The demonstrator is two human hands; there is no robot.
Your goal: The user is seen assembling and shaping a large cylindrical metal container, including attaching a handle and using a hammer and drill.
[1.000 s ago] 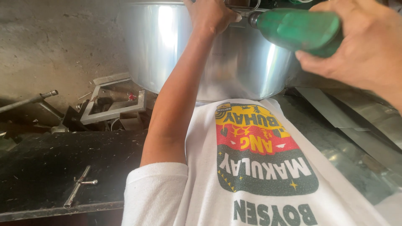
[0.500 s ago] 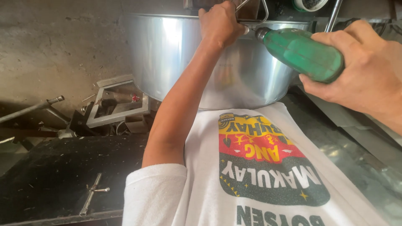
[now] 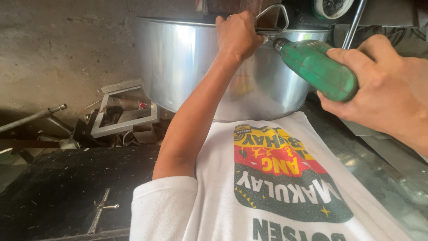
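A large shiny aluminium pot is seen at the top centre, propped against the lap over a white printed shirt. It is judged light for its bulk, thin-walled, stiff but easily dented, and slick on the polished side, so it is best taken at the rolled rim or the wire handle. The wire handle is pinned to the rim by the left hand, which is clenched around it. A green power drill is gripped firmly in the right hand, its tip set against the pot wall just below the handle. A dark, gritty work surface is seen lower left, a small metal cross-shaped part lying on it. Scrap metal frames and a rod are piled against a rough concrete wall.
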